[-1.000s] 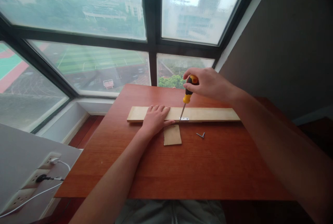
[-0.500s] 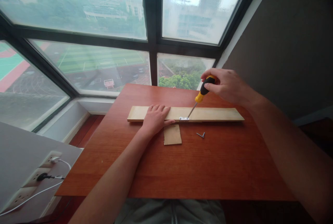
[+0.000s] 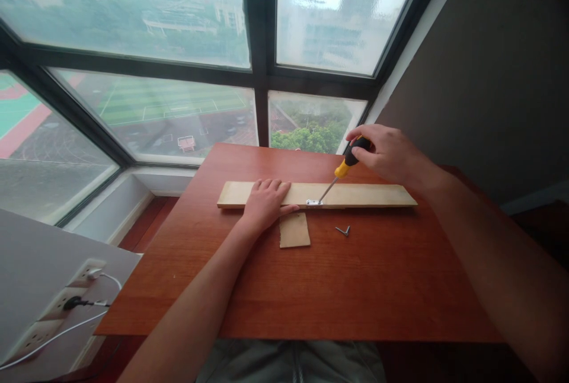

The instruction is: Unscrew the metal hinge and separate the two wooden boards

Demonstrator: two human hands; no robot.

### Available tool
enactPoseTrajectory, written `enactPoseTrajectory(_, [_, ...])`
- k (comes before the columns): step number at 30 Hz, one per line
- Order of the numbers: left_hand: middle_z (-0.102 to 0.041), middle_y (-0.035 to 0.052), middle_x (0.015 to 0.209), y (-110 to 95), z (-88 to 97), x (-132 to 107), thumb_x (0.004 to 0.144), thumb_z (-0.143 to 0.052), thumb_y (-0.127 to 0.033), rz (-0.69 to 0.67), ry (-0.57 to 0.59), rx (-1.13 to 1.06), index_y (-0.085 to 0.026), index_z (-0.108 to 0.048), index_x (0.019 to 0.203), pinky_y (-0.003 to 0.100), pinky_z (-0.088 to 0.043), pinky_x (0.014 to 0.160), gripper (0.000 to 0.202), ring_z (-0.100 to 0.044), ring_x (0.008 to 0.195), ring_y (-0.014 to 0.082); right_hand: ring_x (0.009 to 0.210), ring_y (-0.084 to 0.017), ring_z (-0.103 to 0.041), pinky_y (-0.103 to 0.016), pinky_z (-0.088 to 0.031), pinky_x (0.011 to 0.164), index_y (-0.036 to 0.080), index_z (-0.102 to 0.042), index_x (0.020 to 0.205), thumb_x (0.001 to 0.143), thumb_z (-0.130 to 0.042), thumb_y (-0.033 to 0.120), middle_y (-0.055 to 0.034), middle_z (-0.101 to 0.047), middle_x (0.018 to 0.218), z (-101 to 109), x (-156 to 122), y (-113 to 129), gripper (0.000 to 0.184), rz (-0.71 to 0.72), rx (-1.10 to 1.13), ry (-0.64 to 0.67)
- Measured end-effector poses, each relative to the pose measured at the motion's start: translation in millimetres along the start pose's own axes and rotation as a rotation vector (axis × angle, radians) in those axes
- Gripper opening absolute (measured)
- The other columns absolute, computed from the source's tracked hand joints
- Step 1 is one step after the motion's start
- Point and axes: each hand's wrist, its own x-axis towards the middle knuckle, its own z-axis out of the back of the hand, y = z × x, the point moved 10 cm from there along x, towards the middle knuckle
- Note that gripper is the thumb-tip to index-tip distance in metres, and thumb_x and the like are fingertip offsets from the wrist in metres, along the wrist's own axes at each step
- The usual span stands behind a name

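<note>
My right hand (image 3: pixel 386 149) is closed around the black and yellow handle of a screwdriver (image 3: pixel 344 168). The shaft slants down to the left, and its tip meets the right end of a small silver metal plate (image 3: pixel 314 202). That plate lies at the near edge of a long pale wooden board (image 3: pixel 355 194). My left hand (image 3: pixel 265 202) rests flat on the board to the left of the plate, fingers stretched out and thumb along the near edge. Just below the thumb lies a small square piece of wood (image 3: pixel 294 231).
Two or so loose screws (image 3: pixel 344 230) lie on the reddish-brown table (image 3: pixel 382 288), right of the square piece. Behind the table stand large windows with dark frames (image 3: pixel 262 74). Wall sockets (image 3: pixel 57 303) with plugged-in cables are at the lower left.
My right hand has turned on the screwdriver handle and sunk slightly, shifting a little to the right. The handle leans a bit more to the right. My left hand and the board have stayed put.
</note>
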Motion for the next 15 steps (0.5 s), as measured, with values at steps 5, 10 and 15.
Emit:
enactPoseTrajectory(5, [-0.062,0.0116,0.120,0,-0.4,0,0.086,-0.048,-0.069,-0.003,-0.005,0.005,-0.024,-0.054,0.128,0.041,-0.034,0.100,0.061,-0.053,0.114,0.0293,0.088,-0.026,-0.062,-0.038,-0.046,0.076,0.022,-0.067,0.102,0.085,-0.050,0.027,-0.0097,-0.069,0.099,-2,-2,-15,0.025,-0.019,-0.074,-0.005])
enactPoseTrajectory(10, [-0.063,0.0117,0.119,0,0.0,0,0.085,-0.049,-0.070,-0.002,-0.002,0.012,-0.024,-0.055,0.127,0.040,-0.033,0.100,0.063,-0.054,0.114,0.0294,0.084,-0.025,-0.061,-0.038,-0.044,0.072,0.021,-0.065,0.102,0.088,-0.050,0.033,-0.0101,-0.068,0.096,-2,-7,-19,0.024,-0.048,-0.092,-0.026])
enactPoseTrajectory(15, [-0.063,0.0118,0.120,0,0.3,0,0.087,-0.047,-0.069,-0.005,-0.008,0.012,-0.023,-0.054,0.129,0.040,-0.034,0.100,0.062,-0.053,0.114,0.0293,0.075,-0.022,-0.060,-0.034,-0.044,0.065,0.023,-0.062,0.106,0.085,-0.059,0.046,-0.0056,-0.068,0.089,0,-13,-7,0.032,-0.103,0.062,-0.076])
